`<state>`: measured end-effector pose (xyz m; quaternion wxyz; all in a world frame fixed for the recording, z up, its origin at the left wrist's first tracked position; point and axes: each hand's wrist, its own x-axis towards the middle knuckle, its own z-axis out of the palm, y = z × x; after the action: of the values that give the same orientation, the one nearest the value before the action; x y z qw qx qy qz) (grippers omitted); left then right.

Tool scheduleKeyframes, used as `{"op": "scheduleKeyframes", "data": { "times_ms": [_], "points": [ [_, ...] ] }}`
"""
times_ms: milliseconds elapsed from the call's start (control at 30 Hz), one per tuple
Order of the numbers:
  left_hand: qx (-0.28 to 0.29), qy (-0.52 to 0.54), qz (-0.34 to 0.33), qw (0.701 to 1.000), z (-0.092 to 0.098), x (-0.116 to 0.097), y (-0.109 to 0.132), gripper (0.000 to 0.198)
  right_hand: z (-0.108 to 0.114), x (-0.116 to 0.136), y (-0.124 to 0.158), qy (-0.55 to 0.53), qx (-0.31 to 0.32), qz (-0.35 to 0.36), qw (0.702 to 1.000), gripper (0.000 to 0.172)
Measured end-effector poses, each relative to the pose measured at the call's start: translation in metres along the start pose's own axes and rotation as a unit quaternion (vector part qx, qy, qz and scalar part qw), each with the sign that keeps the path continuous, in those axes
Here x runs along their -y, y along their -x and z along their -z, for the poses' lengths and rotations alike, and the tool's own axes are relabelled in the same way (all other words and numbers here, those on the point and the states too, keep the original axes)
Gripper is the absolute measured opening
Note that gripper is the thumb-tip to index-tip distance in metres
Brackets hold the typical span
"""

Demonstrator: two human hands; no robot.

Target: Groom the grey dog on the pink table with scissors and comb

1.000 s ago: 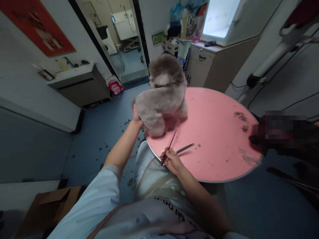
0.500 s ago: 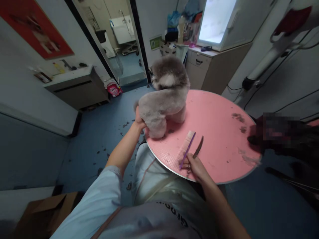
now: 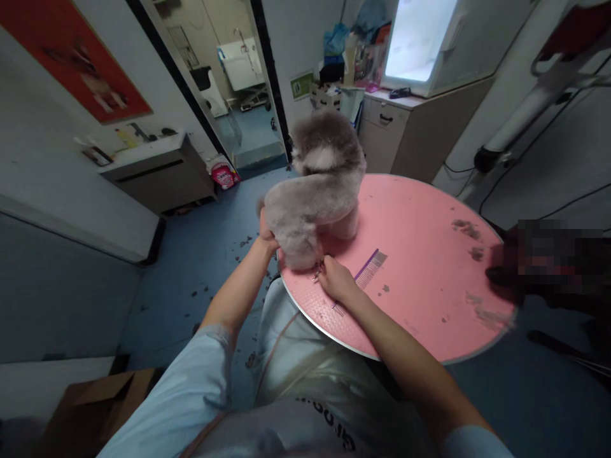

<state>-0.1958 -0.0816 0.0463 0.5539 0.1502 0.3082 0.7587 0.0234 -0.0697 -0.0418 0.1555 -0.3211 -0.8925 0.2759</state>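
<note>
Purple comb (image 3: pixel 371 268) has left the right hand (image 3: pixel 337 280) and lies on the pink desk (image 3: pixel 410 222) near its front edge, passing under the wrist. That frees the right fingers, curled closed around scissors (image 3: pixel 317 275), beside the grey dog (image 3: pixel 310 197) at the desk's left edge. The left hand (image 3: pixel 268 230) touches its rear, fingers mostly hidden; I cannot tell how closed.

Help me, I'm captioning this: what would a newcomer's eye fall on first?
Probably the fluffy grey dog standing on the round pink table, the left hand at its rear. Then the purple-backed comb nearby, partly hidden by the right arm. Behind, the bright panel atop the cabinet.
</note>
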Motion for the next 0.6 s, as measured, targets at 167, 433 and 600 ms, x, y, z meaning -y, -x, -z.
{"op": "scheduleKeyframes", "data": {
  "times_ms": [167,433,600],
  "points": [
    [-0.025,0.008,-0.015,1.000,0.003,-0.001,-0.001,0.050,0.001,-0.016,-0.030,0.111,-0.002,0.049,0.993,0.018],
    [-0.082,0.000,-0.023,0.996,-0.012,-0.005,0.005,0.056,0.003,-0.028,-0.052,0.168,-0.010,0.088,0.982,0.022],
    [-0.117,-0.013,-0.023,0.993,-0.020,-0.005,0.009,0.051,0.004,-0.025,-0.061,0.176,-0.038,0.093,0.979,0.028]
  ]
}}
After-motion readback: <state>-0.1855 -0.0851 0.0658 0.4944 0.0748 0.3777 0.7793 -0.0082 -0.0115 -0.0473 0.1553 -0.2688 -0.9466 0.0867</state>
